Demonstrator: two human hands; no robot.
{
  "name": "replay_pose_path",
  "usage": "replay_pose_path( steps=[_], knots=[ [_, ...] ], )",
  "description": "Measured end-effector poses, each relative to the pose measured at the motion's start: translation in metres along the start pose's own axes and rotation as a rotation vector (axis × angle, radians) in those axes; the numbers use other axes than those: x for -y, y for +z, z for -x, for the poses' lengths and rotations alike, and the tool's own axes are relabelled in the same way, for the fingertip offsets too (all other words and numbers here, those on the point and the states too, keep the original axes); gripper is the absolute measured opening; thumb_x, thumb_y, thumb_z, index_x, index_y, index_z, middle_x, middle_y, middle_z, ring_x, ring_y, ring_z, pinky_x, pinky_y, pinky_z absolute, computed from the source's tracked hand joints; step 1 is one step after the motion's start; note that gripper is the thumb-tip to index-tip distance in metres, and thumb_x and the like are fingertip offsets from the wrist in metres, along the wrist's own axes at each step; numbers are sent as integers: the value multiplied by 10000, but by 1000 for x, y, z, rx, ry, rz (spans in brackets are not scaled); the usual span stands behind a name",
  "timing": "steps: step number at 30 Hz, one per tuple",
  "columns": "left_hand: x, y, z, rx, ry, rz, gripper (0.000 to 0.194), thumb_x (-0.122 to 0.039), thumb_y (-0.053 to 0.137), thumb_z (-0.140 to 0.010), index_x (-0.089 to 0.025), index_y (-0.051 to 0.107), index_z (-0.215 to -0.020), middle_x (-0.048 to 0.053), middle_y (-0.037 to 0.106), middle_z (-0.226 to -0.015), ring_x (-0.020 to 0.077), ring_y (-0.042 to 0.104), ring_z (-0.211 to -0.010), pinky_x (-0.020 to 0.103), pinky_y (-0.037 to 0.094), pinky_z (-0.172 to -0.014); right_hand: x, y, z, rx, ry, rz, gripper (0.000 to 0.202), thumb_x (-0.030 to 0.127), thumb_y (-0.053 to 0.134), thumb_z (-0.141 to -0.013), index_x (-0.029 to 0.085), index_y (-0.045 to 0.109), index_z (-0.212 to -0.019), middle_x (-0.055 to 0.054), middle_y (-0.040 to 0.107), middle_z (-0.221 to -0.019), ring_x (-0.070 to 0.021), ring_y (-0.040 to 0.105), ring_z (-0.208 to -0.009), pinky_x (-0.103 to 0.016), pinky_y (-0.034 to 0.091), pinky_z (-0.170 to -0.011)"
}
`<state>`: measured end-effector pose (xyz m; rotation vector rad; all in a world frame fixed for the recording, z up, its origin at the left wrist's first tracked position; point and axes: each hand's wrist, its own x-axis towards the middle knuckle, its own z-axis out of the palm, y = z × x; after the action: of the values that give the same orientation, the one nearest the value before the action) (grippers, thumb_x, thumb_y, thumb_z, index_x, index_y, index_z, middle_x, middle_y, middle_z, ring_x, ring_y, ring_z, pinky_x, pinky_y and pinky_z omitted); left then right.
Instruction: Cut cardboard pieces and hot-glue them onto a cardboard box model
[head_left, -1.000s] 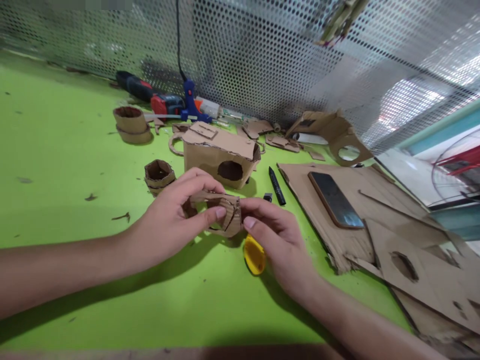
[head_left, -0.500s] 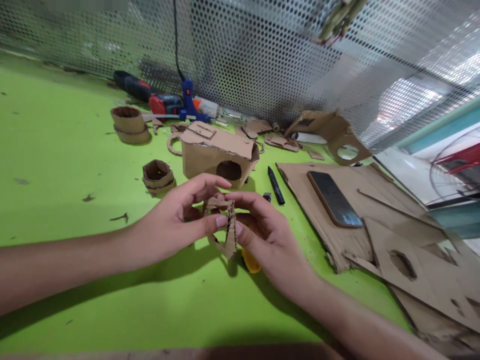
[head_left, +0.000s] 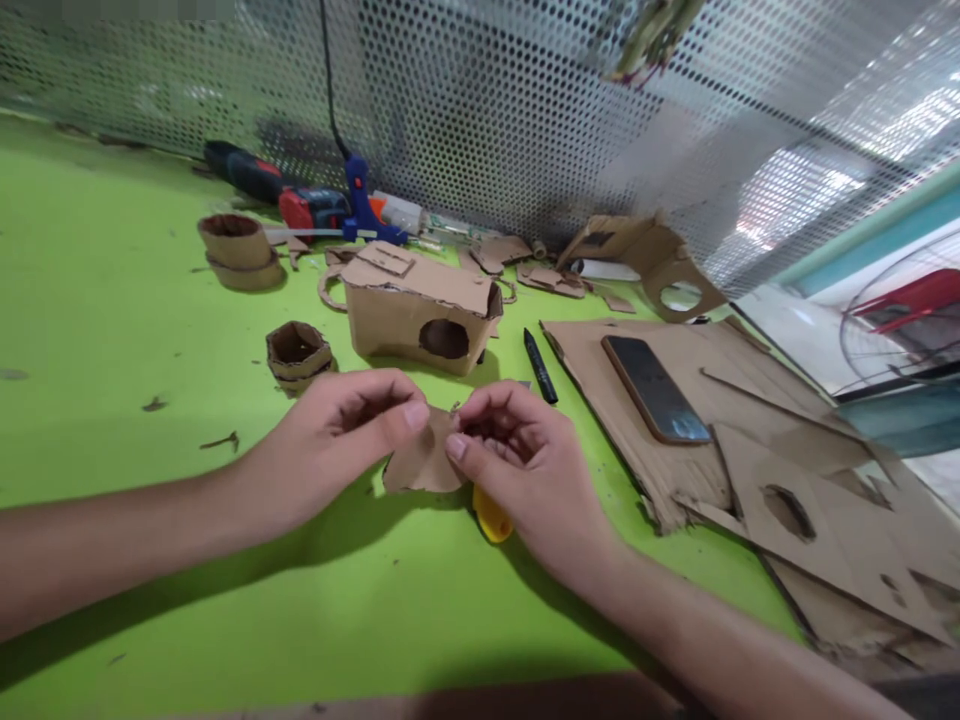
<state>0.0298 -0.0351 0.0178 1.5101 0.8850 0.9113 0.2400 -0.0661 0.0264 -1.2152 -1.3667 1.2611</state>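
As far as can be judged, well begun but unfinished. Done, by the look of it: a cardboard box (head_left: 382,325) with a dark opening (head_left: 444,340) cut in its front. Just to its left, a six-sided cardboard ring (head_left: 288,376), and farther back a pair of stacked rounded rings (head_left: 238,271), all apparently shaped and set down. Left, in all likelihood: the small cardboard piece (head_left: 421,462), joined to nothing in sight. Plenty of loose cardboard sheets (head_left: 589,375) at the right too, some with cut-outs, bearing a phone (head_left: 654,388).

Held just above the green surface (head_left: 405,620), in front of the box and apart from it: that same small cardboard piece, curved and rough-edged. At its upper left, the left hand (head_left: 356,430), thumb and forefinger pinching the cardboard. At its right, the right hand (head_left: 529,445), fingers curled, thumb overlapping the piece; cannot tell whether gripping it or only hovering in front.

Hard to make out: the far face of the piece and its right edge, masked by the right hand. Under that hand, half covered, a yellow object (head_left: 493,517); cannot name it. Close to the black pen (head_left: 541,366), a mere sliver of something grey (head_left: 526,384). Toward the back, a blue glue gun (head_left: 359,200), overlapping a power tool (head_left: 298,210). Cut off at lower right: the outermost sheets.
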Motion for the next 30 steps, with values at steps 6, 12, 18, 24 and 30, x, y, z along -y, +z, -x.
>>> replay_pose_path(
  steps=[6,12,18,24,30],
  knots=[
    [-3,2,0,-63,32,-87,200,-230,704,-981,-187,788,-805,0,756,-724,129,673,-644,188,511,-553,-2,0,1,-32,-56,70,81,204,800,-882,218,729,-919,6,707,-853,-127,607,-734,-256,494,-645],
    [3,1,-1,-59,17,-46,210,-278,686,-1032,-190,774,-863,-7,723,-706,113,610,-592,179,467,-502,-5,-2,0,-16,-49,58,129,255,863,-879,220,767,-958,-3,758,-886,-128,641,-736,-255,510,-641],
    [7,-1,1,-8,2,-40,190,-365,720,-1056,-198,786,-996,28,755,-838,141,651,-692,212,511,-566,-6,-2,1,-27,-175,103,87,178,837,-911,240,789,-947,8,808,-916,-138,710,-781,-264,562,-688],
    [3,1,2,37,75,-105,114,-298,766,-1021,-212,802,-955,8,761,-857,146,687,-756,220,538,-634,-3,-3,3,-41,-451,351,185,53,801,-908,233,813,-946,6,842,-920,-141,754,-804,-290,591,-764],
    [-2,2,2,-42,90,-174,170,-236,739,-991,-208,836,-854,11,780,-822,147,685,-739,227,535,-649,0,-2,3,-27,-367,400,130,126,831,-912,236,813,-979,-11,867,-971,-154,774,-794,-273,575,-677]
  ],
)
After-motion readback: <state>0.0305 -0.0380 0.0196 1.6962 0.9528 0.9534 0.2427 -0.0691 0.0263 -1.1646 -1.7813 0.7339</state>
